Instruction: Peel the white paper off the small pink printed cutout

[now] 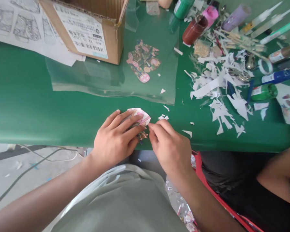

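Note:
A small printed paper piece [142, 116] with pink patterns and white edges lies at the front of the green table. My left hand [118, 133] rests over it, fingers stretched out and pressing it down, hiding much of it. My right hand [170, 141] pinches at the right edge of this paper, thumb against the bent index finger. Below the left fingers shows a patterned brown and green cutout [143, 135], partly covered. Farther back, several patterned cutouts [145, 61] lie in a cluster on a clear plastic sheet [91, 77].
A cardboard box [113, 45] stands at the back left beside printed drawings [26, 29]. White paper scraps [212, 83] are heaped at the right, among bottles such as a green one [264, 91] and a brown jar [194, 30]. Another person's arm [277, 170] is at the right.

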`<action>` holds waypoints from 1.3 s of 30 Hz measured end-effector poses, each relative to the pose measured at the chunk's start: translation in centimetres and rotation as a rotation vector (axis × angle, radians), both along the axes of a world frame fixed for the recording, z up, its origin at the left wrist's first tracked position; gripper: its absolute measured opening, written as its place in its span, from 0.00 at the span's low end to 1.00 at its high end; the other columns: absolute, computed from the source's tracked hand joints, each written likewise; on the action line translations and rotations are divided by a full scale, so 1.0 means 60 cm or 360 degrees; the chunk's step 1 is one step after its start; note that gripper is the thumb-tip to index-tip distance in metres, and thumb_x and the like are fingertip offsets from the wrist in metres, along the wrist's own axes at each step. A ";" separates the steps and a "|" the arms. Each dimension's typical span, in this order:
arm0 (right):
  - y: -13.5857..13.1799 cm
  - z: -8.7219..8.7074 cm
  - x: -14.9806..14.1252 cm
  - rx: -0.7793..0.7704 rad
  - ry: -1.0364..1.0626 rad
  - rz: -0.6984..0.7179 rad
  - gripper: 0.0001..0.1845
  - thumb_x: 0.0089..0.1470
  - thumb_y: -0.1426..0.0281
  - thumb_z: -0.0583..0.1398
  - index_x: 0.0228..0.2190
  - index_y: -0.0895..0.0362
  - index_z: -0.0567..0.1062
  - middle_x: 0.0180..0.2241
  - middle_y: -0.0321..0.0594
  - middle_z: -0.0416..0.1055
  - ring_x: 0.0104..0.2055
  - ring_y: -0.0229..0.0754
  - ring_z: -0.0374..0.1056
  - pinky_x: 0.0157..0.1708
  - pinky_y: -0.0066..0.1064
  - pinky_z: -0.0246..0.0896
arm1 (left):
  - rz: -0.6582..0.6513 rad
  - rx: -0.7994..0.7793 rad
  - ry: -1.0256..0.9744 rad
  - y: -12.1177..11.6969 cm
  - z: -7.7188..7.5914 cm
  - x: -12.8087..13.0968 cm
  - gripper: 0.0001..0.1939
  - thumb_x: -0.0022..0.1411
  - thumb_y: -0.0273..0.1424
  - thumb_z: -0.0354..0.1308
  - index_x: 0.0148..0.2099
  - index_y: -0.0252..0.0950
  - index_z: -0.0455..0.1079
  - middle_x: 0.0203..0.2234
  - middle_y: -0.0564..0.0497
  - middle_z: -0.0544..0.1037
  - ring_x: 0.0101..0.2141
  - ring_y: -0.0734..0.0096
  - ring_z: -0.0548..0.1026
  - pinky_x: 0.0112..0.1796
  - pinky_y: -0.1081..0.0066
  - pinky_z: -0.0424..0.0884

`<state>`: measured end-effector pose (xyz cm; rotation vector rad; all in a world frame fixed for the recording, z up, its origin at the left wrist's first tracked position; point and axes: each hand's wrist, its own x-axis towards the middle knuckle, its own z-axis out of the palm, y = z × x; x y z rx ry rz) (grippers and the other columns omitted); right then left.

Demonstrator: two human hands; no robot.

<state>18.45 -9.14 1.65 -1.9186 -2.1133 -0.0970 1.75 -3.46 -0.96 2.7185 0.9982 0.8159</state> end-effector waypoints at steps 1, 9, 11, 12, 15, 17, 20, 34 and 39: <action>0.000 0.001 0.001 -0.0015 0.0006 -0.0003 0.11 0.63 0.73 0.54 0.34 0.56 0.77 0.33 0.37 0.76 0.26 0.33 0.68 0.23 0.28 0.52 | -0.0002 -0.0004 0.0004 -0.001 0.000 0.000 0.12 0.64 0.28 0.55 0.48 0.41 0.77 0.52 0.50 0.78 0.55 0.58 0.74 0.56 0.53 0.69; 0.014 0.004 0.045 0.0024 0.0338 0.0249 0.10 0.62 0.75 0.56 0.35 0.57 0.77 0.32 0.37 0.76 0.27 0.31 0.68 0.25 0.24 0.57 | -0.0006 -0.0067 0.0068 0.010 0.012 -0.005 0.15 0.64 0.24 0.54 0.45 0.44 0.78 0.48 0.51 0.80 0.51 0.55 0.76 0.52 0.50 0.71; 0.020 0.004 0.052 0.0047 0.0337 0.0334 0.10 0.62 0.75 0.56 0.34 0.57 0.78 0.31 0.37 0.75 0.25 0.30 0.66 0.25 0.23 0.57 | -0.0096 -0.0120 0.0074 0.024 0.013 -0.006 0.17 0.64 0.23 0.52 0.45 0.45 0.78 0.50 0.54 0.79 0.53 0.57 0.74 0.56 0.49 0.69; 0.023 0.003 0.054 0.0062 0.0326 0.0360 0.10 0.61 0.76 0.56 0.33 0.57 0.78 0.31 0.37 0.75 0.24 0.30 0.65 0.24 0.23 0.57 | -0.0142 -0.0142 0.0077 0.032 0.013 -0.007 0.18 0.65 0.22 0.50 0.45 0.45 0.78 0.51 0.56 0.79 0.55 0.57 0.74 0.57 0.49 0.68; 0.030 0.001 0.056 0.0083 0.0298 0.0400 0.10 0.61 0.76 0.57 0.33 0.56 0.79 0.30 0.35 0.74 0.23 0.29 0.64 0.23 0.23 0.56 | -0.0258 -0.0204 0.0088 0.051 0.012 -0.008 0.19 0.65 0.22 0.49 0.45 0.46 0.78 0.51 0.58 0.78 0.57 0.60 0.72 0.58 0.50 0.67; 0.034 -0.001 0.055 0.0078 0.0283 0.0428 0.11 0.61 0.75 0.57 0.33 0.56 0.79 0.30 0.35 0.74 0.23 0.29 0.64 0.23 0.22 0.56 | -0.0295 -0.0232 0.0089 0.058 0.011 -0.009 0.18 0.65 0.22 0.50 0.44 0.46 0.79 0.51 0.58 0.79 0.57 0.60 0.72 0.59 0.51 0.67; 0.037 -0.003 0.054 0.0054 0.0242 0.0452 0.11 0.61 0.75 0.56 0.34 0.55 0.80 0.30 0.34 0.75 0.24 0.29 0.65 0.23 0.23 0.56 | -0.0294 -0.0263 0.0071 0.059 0.010 -0.008 0.18 0.65 0.22 0.51 0.44 0.46 0.79 0.50 0.57 0.79 0.57 0.60 0.71 0.59 0.50 0.66; 0.037 0.000 0.051 0.0087 0.0065 0.0468 0.13 0.60 0.77 0.56 0.33 0.55 0.79 0.30 0.34 0.74 0.23 0.30 0.62 0.23 0.25 0.52 | -0.0269 -0.0320 0.0032 0.056 0.009 -0.007 0.18 0.64 0.22 0.52 0.45 0.47 0.79 0.50 0.58 0.79 0.58 0.60 0.71 0.60 0.50 0.66; 0.034 0.010 0.047 0.0025 -0.0114 0.0496 0.15 0.61 0.78 0.53 0.34 0.54 0.79 0.30 0.35 0.73 0.23 0.31 0.60 0.22 0.27 0.49 | -0.0276 -0.0285 0.0041 0.057 0.008 -0.007 0.18 0.63 0.22 0.52 0.45 0.47 0.79 0.50 0.57 0.79 0.57 0.60 0.71 0.59 0.50 0.66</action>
